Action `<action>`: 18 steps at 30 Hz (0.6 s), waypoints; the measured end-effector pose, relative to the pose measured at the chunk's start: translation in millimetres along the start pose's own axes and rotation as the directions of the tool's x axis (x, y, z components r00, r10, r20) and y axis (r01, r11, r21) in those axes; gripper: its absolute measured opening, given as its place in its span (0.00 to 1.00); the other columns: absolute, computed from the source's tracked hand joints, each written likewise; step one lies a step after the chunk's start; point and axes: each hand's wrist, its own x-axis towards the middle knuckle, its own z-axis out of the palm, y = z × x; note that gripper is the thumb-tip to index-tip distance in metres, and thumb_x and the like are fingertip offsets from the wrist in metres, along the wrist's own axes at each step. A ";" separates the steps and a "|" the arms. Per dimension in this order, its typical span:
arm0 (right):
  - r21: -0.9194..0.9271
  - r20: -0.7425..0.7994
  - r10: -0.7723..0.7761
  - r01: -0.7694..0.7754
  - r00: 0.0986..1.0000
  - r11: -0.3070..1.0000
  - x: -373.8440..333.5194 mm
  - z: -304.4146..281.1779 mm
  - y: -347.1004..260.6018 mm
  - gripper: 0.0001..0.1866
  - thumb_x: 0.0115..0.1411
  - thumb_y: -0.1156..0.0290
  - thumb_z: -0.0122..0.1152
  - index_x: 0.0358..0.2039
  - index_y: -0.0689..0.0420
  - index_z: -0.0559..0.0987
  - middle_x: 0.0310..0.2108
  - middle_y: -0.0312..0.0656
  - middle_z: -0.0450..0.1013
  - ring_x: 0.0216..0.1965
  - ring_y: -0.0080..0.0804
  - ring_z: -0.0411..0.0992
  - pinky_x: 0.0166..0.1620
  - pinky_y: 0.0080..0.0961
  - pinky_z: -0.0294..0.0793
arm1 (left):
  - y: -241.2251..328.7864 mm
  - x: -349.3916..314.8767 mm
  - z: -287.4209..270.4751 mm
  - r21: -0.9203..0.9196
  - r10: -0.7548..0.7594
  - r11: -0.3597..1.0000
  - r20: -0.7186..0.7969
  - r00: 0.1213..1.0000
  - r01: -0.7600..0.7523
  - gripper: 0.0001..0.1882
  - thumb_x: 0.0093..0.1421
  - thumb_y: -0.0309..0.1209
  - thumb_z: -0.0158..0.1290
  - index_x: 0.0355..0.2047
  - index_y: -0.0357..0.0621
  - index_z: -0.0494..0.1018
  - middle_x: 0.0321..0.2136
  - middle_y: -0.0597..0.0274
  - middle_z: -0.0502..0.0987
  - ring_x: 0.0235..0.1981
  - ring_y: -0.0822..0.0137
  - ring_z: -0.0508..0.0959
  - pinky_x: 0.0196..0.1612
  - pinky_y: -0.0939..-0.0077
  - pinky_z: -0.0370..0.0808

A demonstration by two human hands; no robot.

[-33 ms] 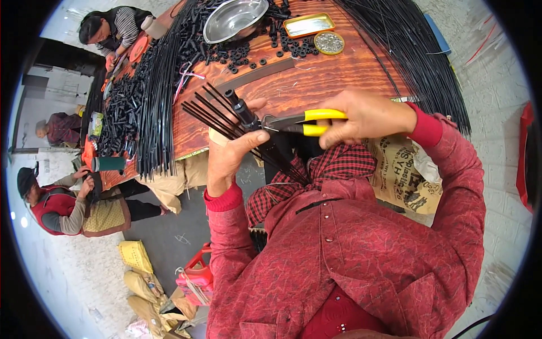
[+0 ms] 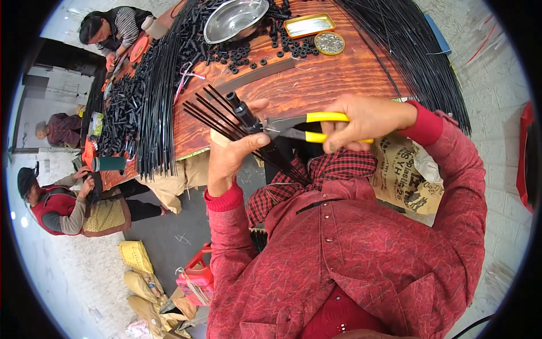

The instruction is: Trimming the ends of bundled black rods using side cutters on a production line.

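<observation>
So the left grip (image 2: 240, 148) is clenching a bunch of thin black rods (image 2: 236, 133), with a fat black tube (image 2: 243, 111) poking up between thumb and fingers. The right grip (image 2: 367, 121) is wrapping around the yellow-handled pliers (image 2: 316, 117), and their nose is sitting right beside the tube, at a bit of thin wire (image 2: 273, 129). What's just changing: the handles are spreading a touch wider, and more of the lower one is showing past the palm. Imo that's meaning the bite on the wire is easing, so the wire part probably isn't finished; can't really tell if the tips are touching it. The whole bundle is hanging in front of the near edge of the wooden surface (image 2: 316, 85). Further out, a metal bowl (image 2: 234, 20), a shallow tray (image 2: 313, 33) and more black rods (image 2: 389, 45) are sitting there, and two people are working over on the left.
</observation>
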 end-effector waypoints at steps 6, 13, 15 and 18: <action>0.247 0.015 -0.040 0.035 0.999 0.968 -1.8 9.8 13.6 0.19 0.53 0.61 0.73 0.33 0.61 0.74 0.17 0.37 0.70 0.15 0.21 0.68 0.18 0.18 0.65 | -15.4 6.0 -6.1 -0.093 0.083 0.993 0.144 0.986 -0.070 0.22 0.43 0.26 0.68 0.40 0.36 0.78 0.36 0.64 0.78 0.38 0.71 0.75 0.44 0.77 0.70; -0.881 -0.360 -0.809 0.118 0.465 0.459 -7.3 25.3 16.8 0.27 0.48 0.62 0.72 0.46 0.60 0.75 0.35 0.44 0.75 0.31 0.43 0.76 0.32 0.35 0.76 | -8.3 1.6 -0.3 -0.090 0.039 0.995 0.007 0.999 -0.039 0.22 0.43 0.26 0.68 0.40 0.36 0.78 0.36 0.64 0.79 0.38 0.72 0.75 0.44 0.76 0.71; -0.899 -0.324 -0.756 0.064 0.568 0.433 -14.1 29.9 16.3 0.23 0.51 0.62 0.70 0.43 0.61 0.76 0.32 0.44 0.75 0.30 0.43 0.77 0.30 0.34 0.76 | -12.1 1.9 -3.6 -0.106 0.026 0.994 0.022 0.999 -0.024 0.23 0.42 0.26 0.68 0.41 0.36 0.78 0.36 0.64 0.79 0.37 0.71 0.75 0.44 0.76 0.71; -0.258 -0.297 -0.242 0.166 0.924 0.952 -17.5 9.8 2.1 0.18 0.61 0.57 0.61 0.36 0.63 0.78 0.22 0.43 0.74 0.20 0.31 0.74 0.23 0.24 0.73 | -13.5 -0.5 -8.5 -0.094 0.025 0.995 0.060 0.998 -0.019 0.24 0.41 0.26 0.68 0.41 0.36 0.79 0.36 0.64 0.79 0.37 0.71 0.76 0.45 0.75 0.71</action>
